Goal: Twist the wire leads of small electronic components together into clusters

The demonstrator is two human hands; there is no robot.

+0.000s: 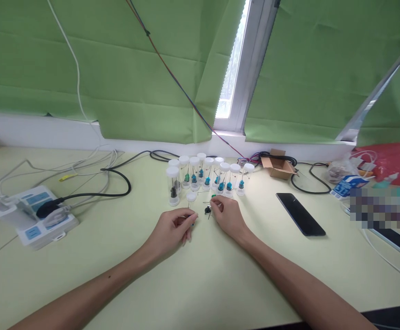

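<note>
My left hand (175, 228) is closed in a pinch, with a thin metal pin (189, 206) standing up from the fingertips. A speck of blue shows under the thumb. My right hand (228, 214) is also pinched, and another thin metal pin (206, 202) sticks out leftward from its fingers. Beside those fingertips is a small black part (207, 210) with thin legs; I cannot tell whether they touch it. A small green piece (213, 196) lies just behind the right fingers. A loose white cap (191, 196) rests behind the left hand.
Behind my hands stand several clear white-capped tubes (194, 174) holding blue, green or black parts with pins. A phone (300, 214) and an open cardboard box (278, 166) are to the right. At left lies a power strip (45, 220) with cables.
</note>
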